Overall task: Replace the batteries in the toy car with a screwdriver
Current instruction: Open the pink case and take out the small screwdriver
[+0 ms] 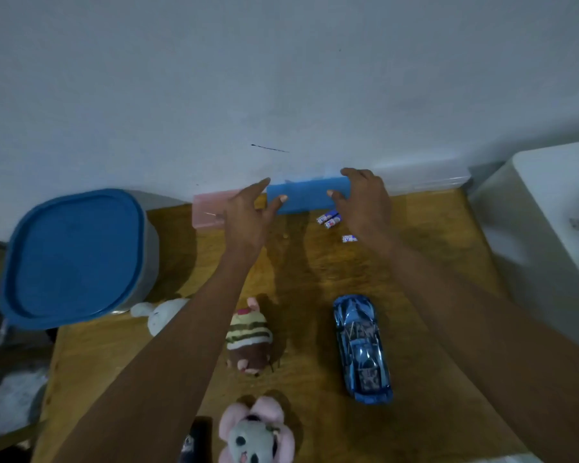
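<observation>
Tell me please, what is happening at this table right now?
A person reaches both hands to a blue box at the back of the wooden table, by the wall. The left hand is spread open at its left end; the right hand curls over its right end. Three batteries lie loose just in front. The blue toy car sits untouched nearer the person, wheels down. No screwdriver is clearly visible.

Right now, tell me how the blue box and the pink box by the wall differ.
The blue box is opaque and strongly coloured; the pink box is pale and see-through. The blue box sits between the left hand and right hand; only the left hand overlaps the pink box. Both are flat, rectangular and against the wall.
</observation>
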The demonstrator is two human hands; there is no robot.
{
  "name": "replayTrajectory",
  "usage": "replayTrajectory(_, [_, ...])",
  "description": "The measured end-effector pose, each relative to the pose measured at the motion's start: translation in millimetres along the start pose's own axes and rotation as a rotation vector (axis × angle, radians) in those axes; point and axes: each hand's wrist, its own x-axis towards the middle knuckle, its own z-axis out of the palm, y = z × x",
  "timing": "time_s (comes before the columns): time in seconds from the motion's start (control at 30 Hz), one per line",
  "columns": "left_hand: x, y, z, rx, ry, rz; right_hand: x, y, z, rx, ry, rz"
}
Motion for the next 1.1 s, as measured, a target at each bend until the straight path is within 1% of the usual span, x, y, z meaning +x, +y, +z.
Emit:
replayTrajectory(0.07, [-3,-8,-21,0.058,0.088,0.025,-3,-23,3,0.013,0.009,-0.085])
replayTrajectory(0.13, [-8,-25,-42,0.126,0.143,-0.013,-9,-51,13,0.081,-0.035,-0.147])
replayTrajectory(0.23, [-17,-51,-67,0.162,0.142,-0.099,-20,-91,38,0.199,-0.129,-0.176])
replayTrajectory(0.33, [-18,-76,-81,0.040,0.090,-0.159,-32,-118,68,0.266,-0.235,-0.158])
replayTrajectory(0.4, [-15,-88,-85,-0.082,0.042,-0.192,-37,-127,85,0.288,-0.247,-0.140])
replayTrajectory(0.5, [-13,-99,-89,-0.254,-0.028,-0.221,-42,-129,104,0.248,-0.246,-0.130])
replayTrajectory(0.67, [-5,-110,-90,-0.267,-0.087,-0.127,-35,-125,113,0.199,-0.196,-0.205])
replayTrajectory(0.73, [-5,-114,-86,-0.278,-0.051,-0.107,-31,-124,116,0.155,-0.191,-0.260])
replayTrajectory(0.83, [-4,-118,-80,-0.289,0.003,-0.104,-29,-121,120,0.126,-0.187,-0.280])
replayTrajectory(1.0, [-2,-126,-74,-0.320,0.025,-0.108,-28,-118,119,0.106,-0.157,-0.357])
replayTrajectory(1.1, [-3,-128,-73,-0.335,0.029,-0.074,-25,-121,115,0.140,-0.155,-0.360])
